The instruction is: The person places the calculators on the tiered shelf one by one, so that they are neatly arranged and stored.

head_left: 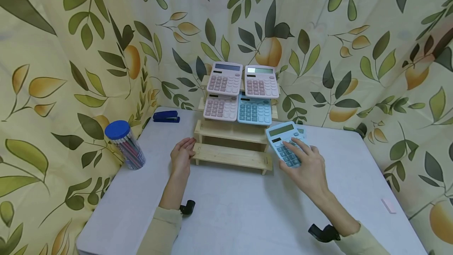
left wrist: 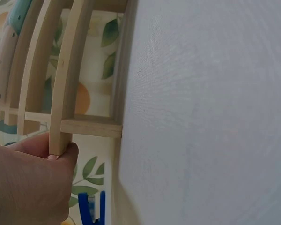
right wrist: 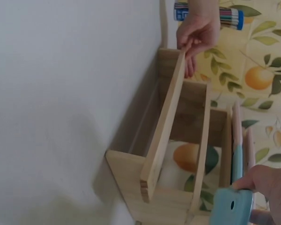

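A stepped wooden stand point(head_left: 231, 156) stands on the table, its two lower tiers bare. My left hand point(head_left: 182, 156) holds the left end of the lowest tier, thumb and fingers around the board's end point(left wrist: 61, 143). To the right of the stand, my right hand point(head_left: 309, 170) grips a blue calculator point(head_left: 282, 130), tilted, with fingers over its keys. Another light-blue item point(head_left: 302, 131) shows partly behind it; the rest is hidden. On the upper tiers are a pink calculator point(head_left: 224, 78), a second pink calculator point(head_left: 261, 82), a third pink calculator point(head_left: 220, 107) and a blue calculator point(head_left: 255, 109).
A blue stapler point(head_left: 166, 116) lies at the back left of the table. Nearer on the left stands a clear, blue-lidded tub of pens point(head_left: 126, 146). A small pink block point(head_left: 388, 206) lies near the right edge. Leaf-patterned curtains point(head_left: 141, 78) surround the table.
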Demonstrator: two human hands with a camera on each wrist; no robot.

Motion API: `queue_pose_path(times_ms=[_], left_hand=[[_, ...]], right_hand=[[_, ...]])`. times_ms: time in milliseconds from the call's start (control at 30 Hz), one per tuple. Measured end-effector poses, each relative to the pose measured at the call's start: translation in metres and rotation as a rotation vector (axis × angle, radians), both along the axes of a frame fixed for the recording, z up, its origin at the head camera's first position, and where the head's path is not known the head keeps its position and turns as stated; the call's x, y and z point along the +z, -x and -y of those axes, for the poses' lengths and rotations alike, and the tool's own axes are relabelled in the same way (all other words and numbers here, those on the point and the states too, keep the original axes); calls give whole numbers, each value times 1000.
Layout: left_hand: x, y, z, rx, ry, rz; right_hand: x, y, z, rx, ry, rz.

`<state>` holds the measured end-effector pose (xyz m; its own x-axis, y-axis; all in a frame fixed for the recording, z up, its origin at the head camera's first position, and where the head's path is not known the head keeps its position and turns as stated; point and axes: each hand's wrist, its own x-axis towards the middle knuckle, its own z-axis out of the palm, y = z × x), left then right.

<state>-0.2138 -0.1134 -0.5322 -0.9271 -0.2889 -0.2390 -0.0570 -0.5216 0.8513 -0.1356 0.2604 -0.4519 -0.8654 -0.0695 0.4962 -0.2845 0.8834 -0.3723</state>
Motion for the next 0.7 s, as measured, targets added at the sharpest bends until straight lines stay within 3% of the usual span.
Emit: queue_pose_path(times_ms=[700], left_hand=[[1,0,1,-8,14,4]], right_hand=[[0,1,20,37,-10,4]])
